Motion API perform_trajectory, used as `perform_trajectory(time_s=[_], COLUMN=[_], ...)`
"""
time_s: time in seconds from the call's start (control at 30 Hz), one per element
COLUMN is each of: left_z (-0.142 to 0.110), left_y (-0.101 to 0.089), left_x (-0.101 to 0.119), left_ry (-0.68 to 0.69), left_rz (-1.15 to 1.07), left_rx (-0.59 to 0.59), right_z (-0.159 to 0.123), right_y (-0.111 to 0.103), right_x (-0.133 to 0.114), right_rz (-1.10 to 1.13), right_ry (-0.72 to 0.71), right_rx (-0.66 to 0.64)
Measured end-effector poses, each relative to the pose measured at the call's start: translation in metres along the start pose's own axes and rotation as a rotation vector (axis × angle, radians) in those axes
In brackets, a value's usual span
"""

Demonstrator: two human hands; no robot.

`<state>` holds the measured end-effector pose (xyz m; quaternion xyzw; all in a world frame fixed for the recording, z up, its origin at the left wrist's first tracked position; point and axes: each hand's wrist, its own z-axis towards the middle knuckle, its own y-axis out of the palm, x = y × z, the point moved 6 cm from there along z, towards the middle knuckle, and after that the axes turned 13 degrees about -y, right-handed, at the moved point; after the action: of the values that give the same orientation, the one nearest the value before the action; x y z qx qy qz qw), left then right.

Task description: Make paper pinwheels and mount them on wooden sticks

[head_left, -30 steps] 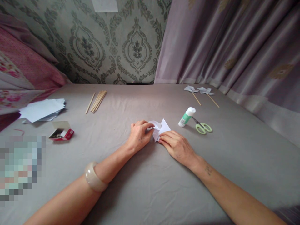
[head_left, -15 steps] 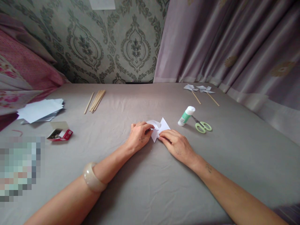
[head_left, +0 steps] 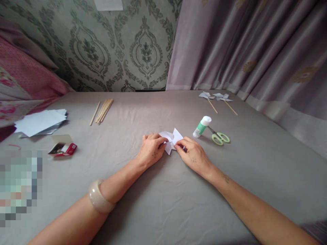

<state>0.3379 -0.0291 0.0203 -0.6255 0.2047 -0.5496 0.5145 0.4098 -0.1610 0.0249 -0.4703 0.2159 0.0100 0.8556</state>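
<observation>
Between my two hands, low over the middle of the bed-like grey cloth surface (head_left: 163, 190), is a white paper pinwheel (head_left: 176, 135) with pointed, curled blades. My left hand (head_left: 152, 148) pinches its left side near the centre, thumb and fingers pressed together. From the right, my right hand (head_left: 192, 153) grips the paper with closed fingertips close to the middle. The fingertips partly cover the pinwheel's centre. No stick shows on this pinwheel. A glue stick (head_left: 201, 127) with a green label and green-handled scissors (head_left: 220, 137) lie just right of my right hand.
Two finished-looking pinwheels on sticks (head_left: 221, 97) lie at the back right. Several wooden sticks (head_left: 104, 111) lie at the back left. A stack of white paper (head_left: 41, 122) and an open red box (head_left: 62, 148) of small metal pieces are at left. A curtain (head_left: 217, 44) hangs at right.
My right fingertips have shifted from the pinwheel's lower right edge inward toward its centre, drawing a blade in. My left hand keeps its pinch. The view has turned slightly right.
</observation>
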Motion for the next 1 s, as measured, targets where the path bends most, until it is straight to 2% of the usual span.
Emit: perform_trajectory(time_s=[0.17, 0.3, 1.0], left_z=[-0.001, -0.001, -0.002], left_y=[0.001, 0.003, 0.003], left_x=[0.001, 0.002, 0.003], left_ry=[0.022, 0.055, 0.097], left_rz=[0.038, 0.054, 0.054], left_rx=[-0.003, -0.004, 0.044], right_z=[0.003, 0.008, 0.017], right_y=[0.005, 0.008, 0.008], right_x=[0.008, 0.011, 0.018], right_rz=[0.002, -0.014, -0.039], right_ry=[0.102, 0.128, 0.344], right_rx=[-0.080, -0.134, -0.207])
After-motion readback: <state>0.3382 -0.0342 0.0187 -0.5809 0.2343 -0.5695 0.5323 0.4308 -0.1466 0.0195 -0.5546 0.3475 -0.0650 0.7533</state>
